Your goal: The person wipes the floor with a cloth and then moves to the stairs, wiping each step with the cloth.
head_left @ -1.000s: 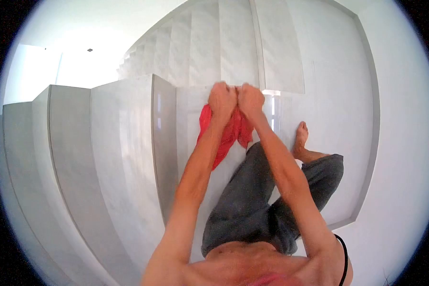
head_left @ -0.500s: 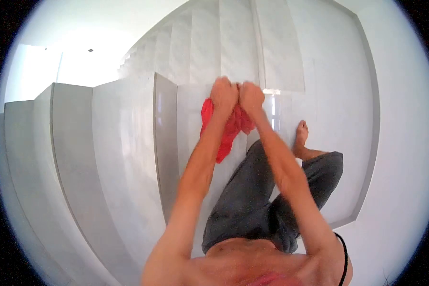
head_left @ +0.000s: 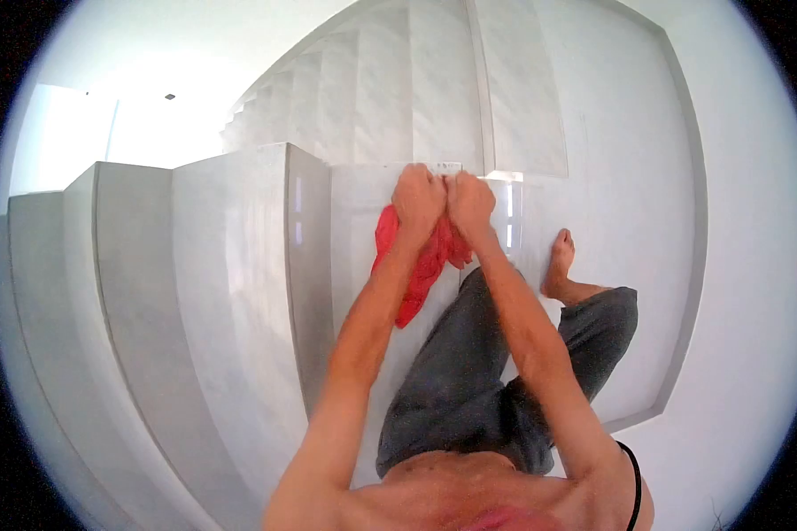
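Observation:
A bunched red cloth [head_left: 423,273] hangs below my two fists, its longer tail dropping toward my forearm. My left hand [head_left: 419,196] is closed around the cloth. Right beside it, my right hand [head_left: 470,201] is also closed on the cloth, knuckles facing away from me. The part of the cloth inside the fingers is hidden. Both arms reach forward over a pale, glossy stair surface [head_left: 356,212].
Grey-white steps [head_left: 239,265] go off to the left, and more stairs [head_left: 381,80] curve away ahead. A wall [head_left: 753,265] stands on the right. My bent legs in dark grey trousers [head_left: 452,380] and a bare foot [head_left: 560,257] are below.
Both hands have come slightly closer to my body, with the red cloth still held. The cloth's tail hangs lower in view.

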Motion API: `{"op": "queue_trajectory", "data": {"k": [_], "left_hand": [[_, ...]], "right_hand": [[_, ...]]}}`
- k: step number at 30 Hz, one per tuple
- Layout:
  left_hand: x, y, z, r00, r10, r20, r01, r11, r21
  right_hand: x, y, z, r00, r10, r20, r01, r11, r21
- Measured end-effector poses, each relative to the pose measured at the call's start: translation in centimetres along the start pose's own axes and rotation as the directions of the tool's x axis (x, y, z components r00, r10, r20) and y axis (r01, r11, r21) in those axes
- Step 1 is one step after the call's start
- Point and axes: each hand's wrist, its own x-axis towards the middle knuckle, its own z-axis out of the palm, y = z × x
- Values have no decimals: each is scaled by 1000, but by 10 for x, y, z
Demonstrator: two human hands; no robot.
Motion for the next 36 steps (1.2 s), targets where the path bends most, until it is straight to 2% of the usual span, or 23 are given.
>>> {"op": "queue_trajectory", "data": {"k": [3,7,8,11,12,15,18,21,24,27,28,31,32,35,36], "left_hand": [[32,14,-3,1000,0,-30,-2,999,-43],[3,4,-1,1000,17,-7,-18,999,-33],[-6,1,-1,1000,19,11,-19,999,-34],[-1,3,4,999,15,-49,-16,1000,-22],[17,19,-5,998,-61,-9,60,995,-79],[17,18,-2,998,-20,-55,19,999,-31],[-10,8,-8,998,-58,31,59,997,-45],[5,3,5,998,-65,-17,64,998,-18],[26,8,1,997,-72,23,73,996,-58],[3,5,2,999,-42,21,41,999,6],[-10,3,0,999,-43,11,43,998,-46],[-1,5,2,998,-34,-43,34,999,-7],[10,6,6,994,-13,-107,8,999,-44],[14,6,3,996,-34,-79,29,998,-60],[7,3,3,997,-34,-69,30,998,-63]], "right_hand": [[44,-1,-1,999,34,-11,-34,999,-2],[14,4,5,997,-48,-69,47,999,-9],[3,4,3,1000,-26,-17,26,1000,-5],[13,3,-2,996,-52,-69,54,998,31],[33,2,-11,998,-25,-55,32,993,117],[35,4,-4,990,-74,-117,82,994,67],[-3,-9,-22,1000,5,14,-6,995,102],[17,-2,-11,996,-82,-21,81,996,-21],[41,-1,-1,1000,-4,-20,3,1000,-6],[11,1,-3,999,24,30,-23,1000,-19],[0,1,-4,1000,10,9,-10,1000,-12],[16,5,-4,997,-70,-13,70,997,-16],[24,1,-6,997,-49,-51,51,998,36],[31,3,-3,987,-141,-79,141,990,-3],[25,2,2,996,-82,-42,81,996,-32]]}}
